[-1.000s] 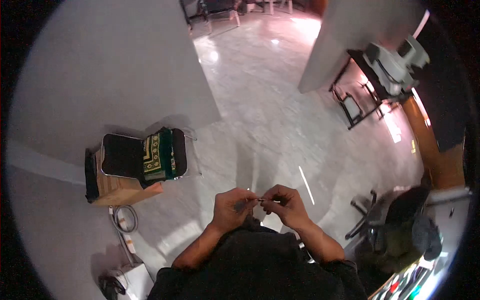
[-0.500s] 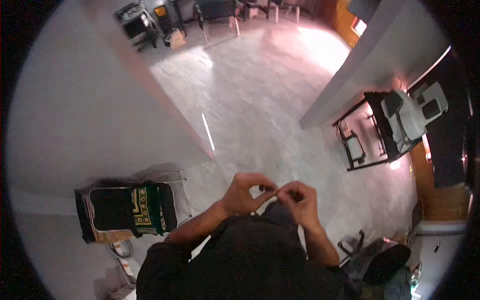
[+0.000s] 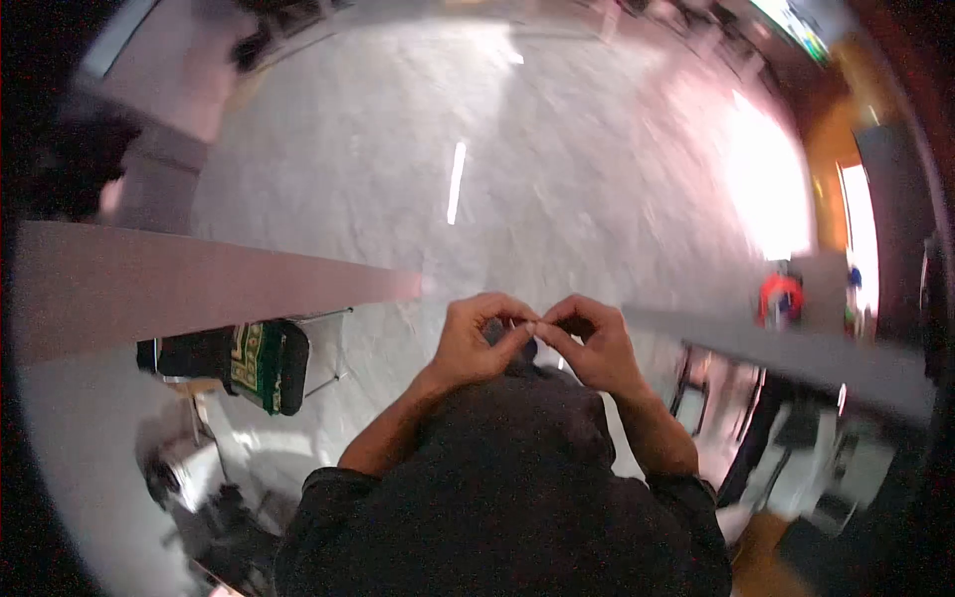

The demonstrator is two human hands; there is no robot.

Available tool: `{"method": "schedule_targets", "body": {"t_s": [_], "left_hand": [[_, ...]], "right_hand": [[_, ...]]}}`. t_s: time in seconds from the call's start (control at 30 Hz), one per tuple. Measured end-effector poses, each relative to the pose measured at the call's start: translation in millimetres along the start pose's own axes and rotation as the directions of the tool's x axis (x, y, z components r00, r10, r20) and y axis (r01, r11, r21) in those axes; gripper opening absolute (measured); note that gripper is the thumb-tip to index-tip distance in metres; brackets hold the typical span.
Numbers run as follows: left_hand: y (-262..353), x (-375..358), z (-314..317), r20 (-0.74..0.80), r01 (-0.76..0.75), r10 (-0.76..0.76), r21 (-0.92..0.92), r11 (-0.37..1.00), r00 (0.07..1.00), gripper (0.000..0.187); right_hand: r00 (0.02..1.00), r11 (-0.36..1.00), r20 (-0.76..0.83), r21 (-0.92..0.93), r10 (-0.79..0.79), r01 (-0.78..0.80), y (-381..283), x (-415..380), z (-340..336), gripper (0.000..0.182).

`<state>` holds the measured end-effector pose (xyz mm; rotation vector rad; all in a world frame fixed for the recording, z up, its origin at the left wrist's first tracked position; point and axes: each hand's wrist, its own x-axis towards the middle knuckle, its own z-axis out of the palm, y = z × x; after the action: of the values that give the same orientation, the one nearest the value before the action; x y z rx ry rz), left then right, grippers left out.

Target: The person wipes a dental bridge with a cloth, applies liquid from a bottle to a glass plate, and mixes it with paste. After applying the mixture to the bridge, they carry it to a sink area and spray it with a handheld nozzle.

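My left hand (image 3: 480, 341) and my right hand (image 3: 594, 343) meet in front of my dark shirt (image 3: 517, 478). On both, thumb and forefinger are pinched together, and the fingertips of the two hands touch or nearly touch. Whatever lies between them, if anything, is too small to make out. Below the hands, the pale marbled floor (image 3: 398, 189) shows.
A wall end (image 3: 219, 284) juts in from the left, and another grey partition (image 3: 696, 328) from the right. At the left stands a chair with a green patterned cloth (image 3: 261, 366). A white machine (image 3: 806, 458) sits low right. A red round object (image 3: 781, 297) is beyond the right partition.
My view has moved forward between the two walls, so more of the far floor shows. The chair and white machine have shifted lower in view. Both hands stay pinched together, slightly higher in view.
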<state>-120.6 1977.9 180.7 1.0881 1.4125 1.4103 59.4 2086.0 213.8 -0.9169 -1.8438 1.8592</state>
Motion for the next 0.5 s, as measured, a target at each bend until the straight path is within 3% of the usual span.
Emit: {"method": "schedule_targets", "body": {"t_s": [0.1, 0.13, 0.2, 0.27, 0.33, 0.43, 0.5], "left_hand": [[-14.1, 58.6, -23.1, -0.144, 0.073, -0.083, -0.072, 0.995, 0.986, 0.008], [-21.1, 80.3, -31.6, -0.181, 0.080, -0.098, -0.104, 0.991, 0.979, 0.007], [-31.7, 125.3, -49.1, -0.260, 0.011, -0.066, -0.207, 0.978, 0.963, 0.007], [-44.6, 177.7, -83.1, -0.247, 0.044, -0.101, -0.229, 0.973, 0.964, 0.011], [-39.7, 232.2, -121.3, -0.187, 0.053, -0.083, -0.163, 0.985, 0.979, 0.015], [-18.6, 324.6, -174.0, -0.101, 0.044, -0.029, 0.150, 0.988, 0.994, 0.020], [-5.2, 371.9, -198.2, -0.072, -0.041, 0.058, 0.216, 0.976, 0.996, 0.022]], "right_hand": [[0.974, 0.989, 0.184, -0.048, -0.131, 0.143, -4.7, 96.8, -23.0, 0.018], [0.971, 0.989, 0.232, -0.125, -0.051, 0.082, -14.7, 127.1, -29.1, 0.017], [0.956, 0.984, 0.284, -0.133, -0.079, 0.121, -8.2, 188.4, -34.9, 0.018], [0.957, 0.988, 0.290, -0.149, 0.013, 0.031, -20.8, 252.4, -35.0, 0.012], [0.964, 0.994, 0.260, -0.111, 0.050, -0.022, -35.5, 311.8, -35.0, 0.013], [0.967, 0.998, 0.249, -0.043, 0.056, -0.047, -58.1, 399.0, -45.2, 0.013], [0.960, 0.998, 0.274, -0.054, 0.057, -0.043, -69.1, 448.6, -55.6, 0.013]]}}
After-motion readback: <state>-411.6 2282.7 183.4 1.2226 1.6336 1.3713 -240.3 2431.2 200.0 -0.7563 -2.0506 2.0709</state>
